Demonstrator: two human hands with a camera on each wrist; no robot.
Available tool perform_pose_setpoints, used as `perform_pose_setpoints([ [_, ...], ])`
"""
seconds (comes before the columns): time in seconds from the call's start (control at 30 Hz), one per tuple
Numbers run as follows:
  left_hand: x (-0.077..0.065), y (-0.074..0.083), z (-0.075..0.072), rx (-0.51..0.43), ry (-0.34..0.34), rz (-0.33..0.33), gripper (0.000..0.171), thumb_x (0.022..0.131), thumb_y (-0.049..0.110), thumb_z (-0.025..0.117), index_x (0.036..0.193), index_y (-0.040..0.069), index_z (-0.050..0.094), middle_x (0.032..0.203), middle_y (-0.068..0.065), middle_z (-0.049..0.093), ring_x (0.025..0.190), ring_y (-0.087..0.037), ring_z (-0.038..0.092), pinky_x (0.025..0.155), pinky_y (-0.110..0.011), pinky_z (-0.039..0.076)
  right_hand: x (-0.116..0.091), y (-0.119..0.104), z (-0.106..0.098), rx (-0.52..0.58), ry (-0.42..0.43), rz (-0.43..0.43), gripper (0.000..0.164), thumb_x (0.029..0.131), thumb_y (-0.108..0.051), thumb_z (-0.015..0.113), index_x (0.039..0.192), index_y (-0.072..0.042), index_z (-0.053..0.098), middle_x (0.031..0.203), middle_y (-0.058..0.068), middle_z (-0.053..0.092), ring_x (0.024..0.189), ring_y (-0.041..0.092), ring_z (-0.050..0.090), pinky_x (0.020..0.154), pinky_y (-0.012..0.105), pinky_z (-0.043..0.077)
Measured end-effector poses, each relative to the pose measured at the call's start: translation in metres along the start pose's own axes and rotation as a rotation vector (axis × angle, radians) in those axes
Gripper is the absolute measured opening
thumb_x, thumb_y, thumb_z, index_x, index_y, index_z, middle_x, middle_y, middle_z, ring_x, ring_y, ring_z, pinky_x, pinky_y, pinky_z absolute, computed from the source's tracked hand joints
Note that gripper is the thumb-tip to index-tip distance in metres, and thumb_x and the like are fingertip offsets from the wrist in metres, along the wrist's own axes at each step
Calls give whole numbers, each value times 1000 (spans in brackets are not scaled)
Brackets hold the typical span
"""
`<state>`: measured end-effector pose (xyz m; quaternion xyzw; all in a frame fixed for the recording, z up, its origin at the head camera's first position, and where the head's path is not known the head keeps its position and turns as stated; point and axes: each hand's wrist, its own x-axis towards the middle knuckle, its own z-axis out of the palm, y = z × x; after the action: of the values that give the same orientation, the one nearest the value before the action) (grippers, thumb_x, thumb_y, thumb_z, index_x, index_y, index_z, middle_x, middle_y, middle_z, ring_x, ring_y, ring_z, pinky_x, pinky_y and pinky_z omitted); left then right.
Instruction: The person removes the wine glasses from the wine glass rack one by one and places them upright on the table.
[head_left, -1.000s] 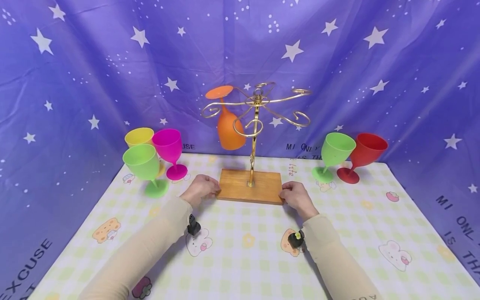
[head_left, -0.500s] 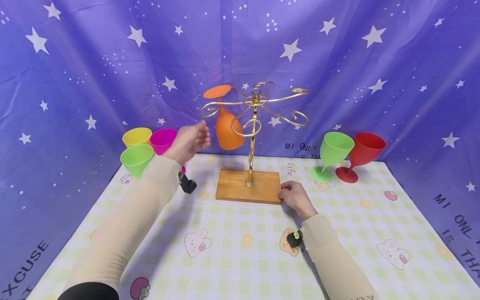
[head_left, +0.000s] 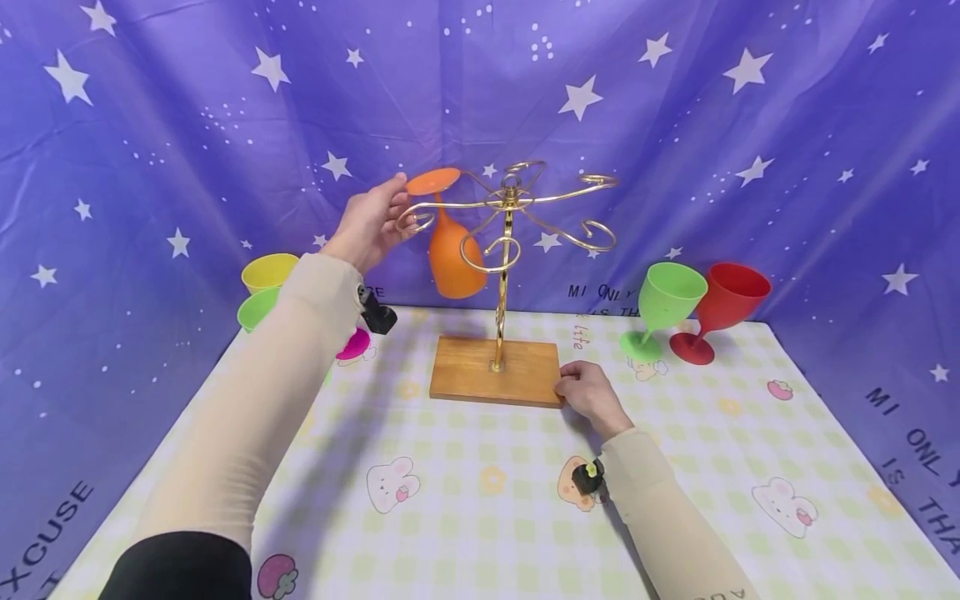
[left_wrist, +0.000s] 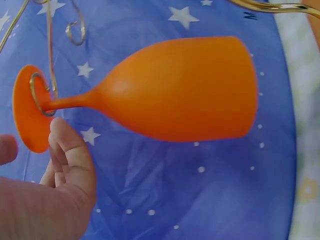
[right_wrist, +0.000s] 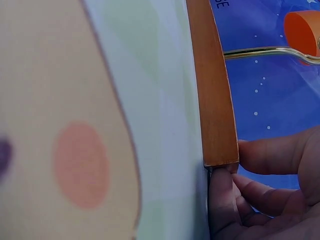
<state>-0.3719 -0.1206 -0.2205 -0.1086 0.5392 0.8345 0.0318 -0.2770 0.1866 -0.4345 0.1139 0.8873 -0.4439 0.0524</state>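
An orange goblet (head_left: 456,258) hangs upside down by its foot from one curled arm of a gold wine glass rack (head_left: 501,292). My left hand (head_left: 369,223) is up at the goblet's foot (left_wrist: 27,110), thumb on the outer side and fingers on the stem side. A small gap shows between thumb and foot in the left wrist view. Down at the rack's wooden base (head_left: 480,367), my right hand (head_left: 592,396) grips the near right corner, thumb on top and fingers against the end. Part of the right hand's fingers is hidden in the head view.
Upright on the right stand a green goblet (head_left: 667,300) and a red goblet (head_left: 727,304). Behind my left forearm are a yellow goblet (head_left: 270,271), another green goblet (head_left: 255,308) and a magenta goblet's foot (head_left: 352,343). A checked cloth (head_left: 487,533) covers the table.
My left hand has let go of the base's left end and risen to the orange goblet's foot. The right hand keeps its grip on the base. The rack stands as before.
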Motion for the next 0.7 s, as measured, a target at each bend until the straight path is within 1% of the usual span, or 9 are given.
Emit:
perform_pose_setpoints([
  [0.07,1,4,2,10,-9,10,23,91,22,66,99,1,60,85,-9,58,53,-14,52,53,-25,53,0,-1,0,4,-2,3,34,84,-4,57,117,4,57,112,18,57,97,28,53,80,37,45],
  [0.17,2,8,5,32,-19,17,15,91,14,65,98,2,61,79,-9,59,53,-14,56,49,-24,51,-1,-2,0,8,-4,7,34,84,-5,57,117,4,57,110,18,57,94,27,53,80,37,45],
  [0.27,4,12,6,31,-35,-16,9,90,6,63,98,2,60,78,-9,60,55,-15,58,49,-23,51,-2,-2,0,8,-4,6,33,84,-5,57,116,4,57,108,17,58,93,27,53,81,38,45],
  [0.37,5,17,6,-38,-43,-89,10,90,1,61,100,1,57,83,-10,60,61,-17,60,54,-24,54,-1,-1,0,5,0,4,33,84,-5,58,116,4,58,107,17,58,93,27,53,81,38,45],
  [0.43,6,21,6,-111,-45,-141,13,90,-2,59,102,1,56,87,-10,60,64,-18,62,59,-26,56,-1,-1,0,1,2,3,34,84,-5,58,116,4,58,106,17,58,92,27,54,81,37,45],
  [0.5,6,25,6,-188,-30,-182,17,89,-5,59,105,1,55,92,-12,59,66,-19,62,64,-28,57,0,-1,0,-2,3,2,34,83,-5,58,116,4,58,105,16,58,91,26,54,80,37,45],
  [0.6,6,30,8,-247,-22,-210,19,89,-6,58,107,2,56,99,-12,57,66,-19,62,70,-29,57,0,0,0,-3,3,4,34,83,-5,58,116,4,58,104,16,59,90,26,55,78,36,46],
  [0.7,6,34,10,-264,-17,-216,19,89,-6,59,106,2,57,101,-12,56,69,-20,62,71,-29,57,0,0,0,-3,5,6,35,83,-5,58,117,4,58,105,16,58,90,26,55,79,37,46],
])
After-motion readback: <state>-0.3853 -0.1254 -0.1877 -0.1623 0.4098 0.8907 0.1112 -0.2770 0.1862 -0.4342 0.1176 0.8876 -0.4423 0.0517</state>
